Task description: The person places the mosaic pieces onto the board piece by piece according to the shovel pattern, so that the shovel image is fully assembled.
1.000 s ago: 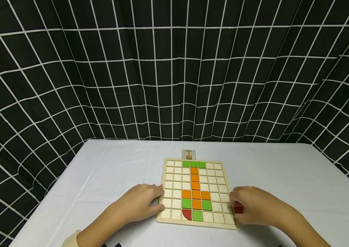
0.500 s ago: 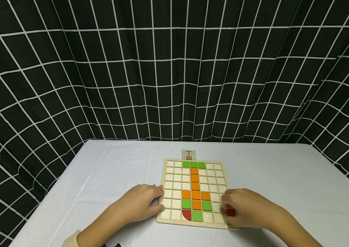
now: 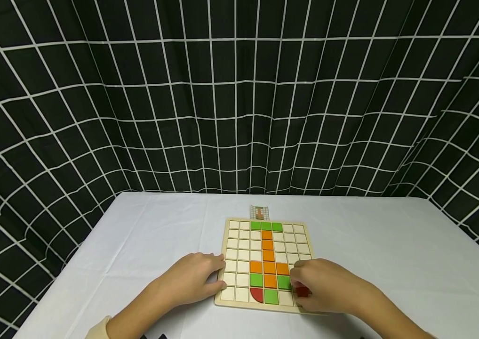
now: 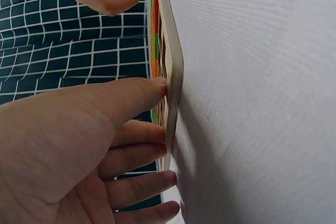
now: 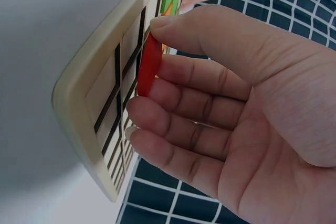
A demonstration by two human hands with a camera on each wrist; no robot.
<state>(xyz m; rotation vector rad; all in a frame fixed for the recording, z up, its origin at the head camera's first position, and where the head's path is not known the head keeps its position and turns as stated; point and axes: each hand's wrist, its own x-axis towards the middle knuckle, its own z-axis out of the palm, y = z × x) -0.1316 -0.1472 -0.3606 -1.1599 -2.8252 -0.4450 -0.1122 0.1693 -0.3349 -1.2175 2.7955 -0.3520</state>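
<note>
A wooden grid board point(image 3: 235, 306) lies on the white table, with square orange tiles point(image 3: 268, 255) in a column and green tiles point(image 3: 271, 296) above, beside and below it. One red quarter-round tile point(image 3: 256, 295) sits in the bottom row, left of a green one. My right hand point(image 3: 328, 285) pinches a second red tile point(image 5: 150, 64) between thumb and fingers, over the board's lower right; the held tile's full outline is hidden. At the board's left edge, my left hand point(image 3: 193, 278) rests with its thumb and fingertips touching the wooden rim point(image 4: 176, 72).
Just behind the board lies a small pattern card point(image 3: 259, 212) with a gridded picture. The white-clothed table point(image 3: 159, 226) spreads out on both sides. Black curtains with white grid lines point(image 3: 239, 94) hang behind and around it.
My right hand has moved left with the red tile, from the board's right edge to over its lower right squares. The left hand and the board have stayed in place.
</note>
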